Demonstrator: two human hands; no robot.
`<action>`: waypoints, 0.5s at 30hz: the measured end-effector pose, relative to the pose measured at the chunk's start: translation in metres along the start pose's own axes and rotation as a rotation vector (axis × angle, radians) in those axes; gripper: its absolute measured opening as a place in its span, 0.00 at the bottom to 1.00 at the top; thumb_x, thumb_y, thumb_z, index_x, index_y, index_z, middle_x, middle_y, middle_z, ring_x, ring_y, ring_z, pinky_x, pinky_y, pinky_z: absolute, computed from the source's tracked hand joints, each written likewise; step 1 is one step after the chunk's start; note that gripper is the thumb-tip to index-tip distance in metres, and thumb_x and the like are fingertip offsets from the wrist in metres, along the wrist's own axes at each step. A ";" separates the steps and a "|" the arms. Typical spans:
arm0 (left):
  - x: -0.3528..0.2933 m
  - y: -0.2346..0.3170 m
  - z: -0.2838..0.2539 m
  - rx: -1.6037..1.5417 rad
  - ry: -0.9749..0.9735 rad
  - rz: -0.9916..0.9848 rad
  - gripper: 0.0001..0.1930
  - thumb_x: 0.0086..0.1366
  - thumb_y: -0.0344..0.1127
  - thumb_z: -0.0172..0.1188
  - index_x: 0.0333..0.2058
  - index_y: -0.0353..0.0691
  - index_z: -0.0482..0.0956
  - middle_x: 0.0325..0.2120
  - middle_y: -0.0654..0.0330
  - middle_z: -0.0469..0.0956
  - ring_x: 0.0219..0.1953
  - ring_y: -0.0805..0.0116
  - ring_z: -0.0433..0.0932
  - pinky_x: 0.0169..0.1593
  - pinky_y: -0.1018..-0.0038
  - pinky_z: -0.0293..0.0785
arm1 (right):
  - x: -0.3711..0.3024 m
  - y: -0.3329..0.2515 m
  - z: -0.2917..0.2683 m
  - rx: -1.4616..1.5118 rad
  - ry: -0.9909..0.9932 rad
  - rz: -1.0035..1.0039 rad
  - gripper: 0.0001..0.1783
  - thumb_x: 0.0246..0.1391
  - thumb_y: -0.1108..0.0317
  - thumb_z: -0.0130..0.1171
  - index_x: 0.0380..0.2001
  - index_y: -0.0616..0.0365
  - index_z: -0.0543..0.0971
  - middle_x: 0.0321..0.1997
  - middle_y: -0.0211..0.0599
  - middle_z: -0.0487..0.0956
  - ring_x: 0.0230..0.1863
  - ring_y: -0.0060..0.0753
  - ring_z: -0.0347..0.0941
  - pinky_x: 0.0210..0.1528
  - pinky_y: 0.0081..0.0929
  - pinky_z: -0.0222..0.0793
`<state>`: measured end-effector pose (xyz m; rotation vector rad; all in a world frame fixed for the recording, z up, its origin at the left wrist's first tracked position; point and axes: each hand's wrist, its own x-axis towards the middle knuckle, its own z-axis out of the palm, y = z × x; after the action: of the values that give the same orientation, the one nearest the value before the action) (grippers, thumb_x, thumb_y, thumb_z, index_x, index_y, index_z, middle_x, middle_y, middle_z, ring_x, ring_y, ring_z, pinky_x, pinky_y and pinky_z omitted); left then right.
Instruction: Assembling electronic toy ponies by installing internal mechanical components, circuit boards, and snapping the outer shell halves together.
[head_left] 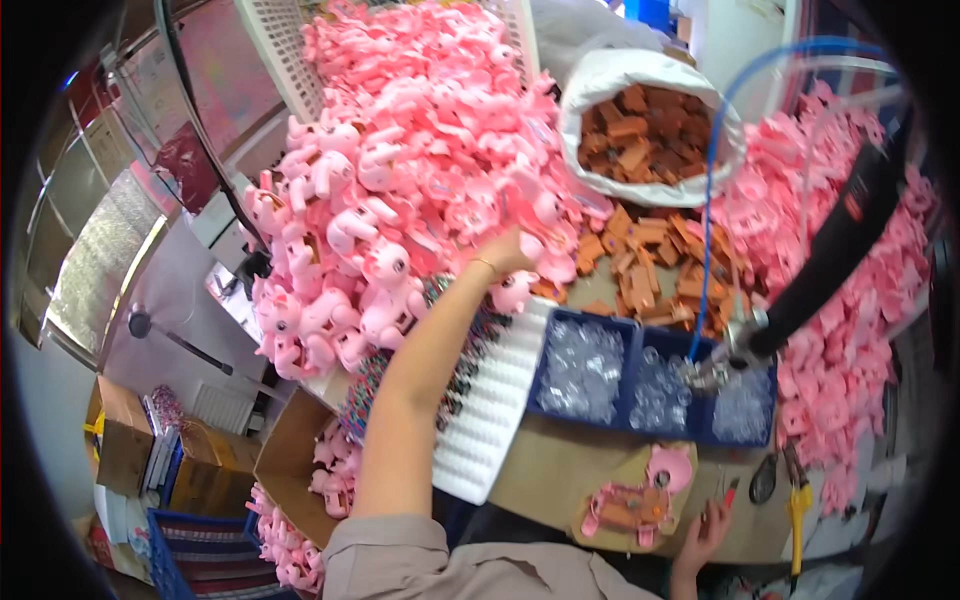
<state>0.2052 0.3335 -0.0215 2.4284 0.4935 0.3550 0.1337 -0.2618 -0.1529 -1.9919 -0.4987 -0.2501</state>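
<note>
My left hand (512,253) reaches far forward into a heap of pink plastic toy parts (450,150); its fingers are partly hidden among them, so any grip is unclear. Close by sits a pink toy figure (512,292). At the lower right, my right hand (706,535) is closed around a slim red tool (731,492), whose exact kind is too small to make out. Left of that hand, an open pink toy shell (668,468) with brown-orange pieces (640,508) inside lies on a tan holder (585,525).
A blue divided tray (632,375) holds clear plastic parts. Behind it stand loose brown blocks (640,265) and a white sack (735,150) of them. A black arm with a metal head (735,350) hangs over the tray. Yellow-handled pliers (798,510) lie at right; a white ribbed tray (490,410) is near my left arm.
</note>
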 end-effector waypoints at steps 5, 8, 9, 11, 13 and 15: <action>-0.047 0.015 0.011 0.001 0.006 0.488 0.11 0.53 0.36 0.55 0.34 0.37 0.73 0.33 0.53 0.75 0.36 0.55 0.74 0.45 0.66 0.72 | 0.048 -0.072 -0.016 0.471 -0.048 0.516 0.25 0.57 0.71 0.54 0.58 0.60 0.66 0.58 0.37 0.69 0.56 0.29 0.67 0.55 0.26 0.63; -0.151 -0.043 -0.091 -0.844 -0.248 0.467 0.17 0.66 0.38 0.44 0.50 0.34 0.65 0.38 0.61 0.71 0.38 0.69 0.71 0.52 0.75 0.68 | 0.075 -0.093 -0.015 0.533 -0.322 0.578 0.22 0.54 0.71 0.59 0.52 0.62 0.72 0.47 0.33 0.76 0.47 0.21 0.71 0.47 0.19 0.66; -0.162 -0.002 -0.042 -1.152 -0.301 0.450 0.19 0.71 0.39 0.40 0.55 0.34 0.63 0.40 0.63 0.70 0.39 0.73 0.70 0.55 0.78 0.67 | 0.076 -0.097 -0.016 0.590 -0.367 0.622 0.21 0.53 0.72 0.59 0.52 0.62 0.72 0.47 0.33 0.77 0.47 0.21 0.71 0.47 0.19 0.66; -0.204 0.098 -0.012 -1.655 -0.265 -0.145 0.26 0.70 0.42 0.40 0.61 0.32 0.56 0.50 0.58 0.69 0.46 0.68 0.71 0.57 0.64 0.67 | 0.059 -0.094 -0.035 0.577 -0.395 0.662 0.21 0.52 0.75 0.58 0.51 0.63 0.73 0.46 0.33 0.77 0.46 0.20 0.72 0.48 0.19 0.66; -0.242 0.057 0.012 -1.755 -0.329 -0.167 0.32 0.68 0.47 0.47 0.63 0.35 0.53 0.57 0.54 0.65 0.52 0.61 0.70 0.57 0.55 0.65 | 0.052 -0.096 -0.035 0.619 -0.472 0.732 0.21 0.50 0.79 0.59 0.50 0.64 0.74 0.44 0.34 0.78 0.43 0.20 0.73 0.48 0.19 0.67; -0.276 0.067 0.032 -1.865 -0.066 -0.335 0.37 0.63 0.52 0.54 0.64 0.37 0.53 0.59 0.50 0.63 0.54 0.55 0.70 0.55 0.50 0.67 | 0.043 -0.114 -0.035 0.493 -0.435 0.722 0.19 0.48 0.79 0.60 0.46 0.64 0.75 0.43 0.34 0.78 0.39 0.21 0.74 0.45 0.21 0.70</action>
<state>-0.0123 0.1489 -0.0400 0.5372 0.2543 0.3200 0.1223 -0.2376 -0.0286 -1.6041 -0.0630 0.7013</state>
